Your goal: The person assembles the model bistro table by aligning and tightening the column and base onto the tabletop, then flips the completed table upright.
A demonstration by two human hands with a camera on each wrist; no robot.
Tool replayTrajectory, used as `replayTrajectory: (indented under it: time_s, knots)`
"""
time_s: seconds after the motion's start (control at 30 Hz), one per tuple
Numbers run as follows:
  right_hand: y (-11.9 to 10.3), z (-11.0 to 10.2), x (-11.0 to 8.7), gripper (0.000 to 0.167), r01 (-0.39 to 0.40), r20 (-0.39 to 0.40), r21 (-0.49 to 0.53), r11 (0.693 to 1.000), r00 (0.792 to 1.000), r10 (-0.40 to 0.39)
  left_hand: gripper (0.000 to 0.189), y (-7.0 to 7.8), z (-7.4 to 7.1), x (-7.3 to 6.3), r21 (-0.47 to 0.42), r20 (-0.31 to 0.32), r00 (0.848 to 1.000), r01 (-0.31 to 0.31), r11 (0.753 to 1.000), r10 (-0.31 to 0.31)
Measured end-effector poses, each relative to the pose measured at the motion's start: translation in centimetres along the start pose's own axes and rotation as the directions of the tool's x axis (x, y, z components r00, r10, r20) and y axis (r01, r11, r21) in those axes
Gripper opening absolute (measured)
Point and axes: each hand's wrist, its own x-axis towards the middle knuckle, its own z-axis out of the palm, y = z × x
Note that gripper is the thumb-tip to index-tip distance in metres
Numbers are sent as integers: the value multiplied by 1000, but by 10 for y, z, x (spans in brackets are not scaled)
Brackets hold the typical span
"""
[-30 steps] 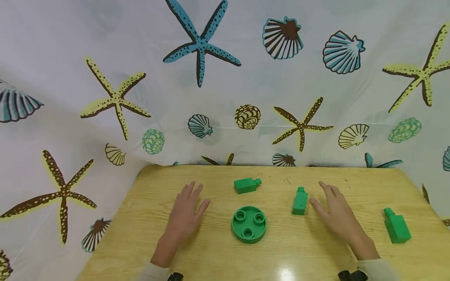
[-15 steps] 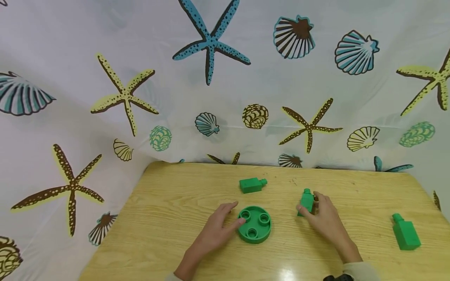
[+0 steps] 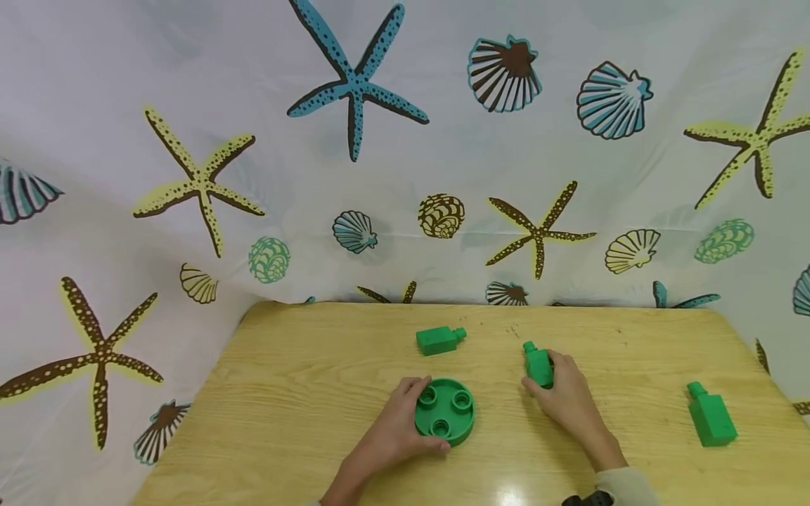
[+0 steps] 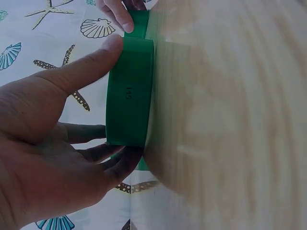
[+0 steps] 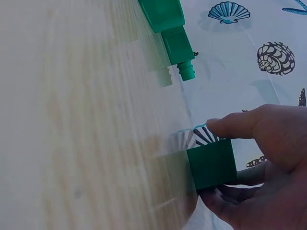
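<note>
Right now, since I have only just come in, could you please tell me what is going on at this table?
A person has both hands on green pieces at a wooden table. The left hand grips a round green base by its edge, while the right hand has its fingers around a knobbed block. A second block lies beyond the base, and a third block lies to the right of the right hand. No block sits in the base.
</note>
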Motion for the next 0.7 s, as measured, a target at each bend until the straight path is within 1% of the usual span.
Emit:
replayTrajectory:
  time_s: [0.1, 0.17, 0.33, 0.47, 0.57, 0.63, 0.7]
  knots:
    - [5, -2, -1, 61, 4, -24, 19, 1000, 1000, -3, 104, -1, 1, 3, 0, 6, 1000, 4, 1000, -4]
    - [8, -4, -1, 55, -6, -38, 31, 999, 999, 7, 104, -2, 1, 5, 5, 8, 1000, 1, 1000, -1]
    - [11, -7, -2, 52, -20, -27, 50, 999, 999, 22, 103, -4, -1, 7, 6, 16, 999, -28, 1000, 28]
    - [8, -13, -5, 47, 6, -17, 41, 999, 1000, -6, 103, -4, -4, 10, 20, 23, 998, -56, 998, 56]
    - [6, -16, -7, 43, 29, -16, 36, 999, 999, -29, 103, -4, -4, 9, 20, 28, 998, -62, 998, 62]
    - [5, -17, -8, 41, 44, -14, 58, 997, 999, -43, 103, -5, -4, 9, 10, 28, 998, -58, 998, 57]
    - [5, -17, -8, 41, 51, -4, 109, 993, 999, -50, 103, -6, -3, 7, -5, 27, 999, -47, 999, 47]
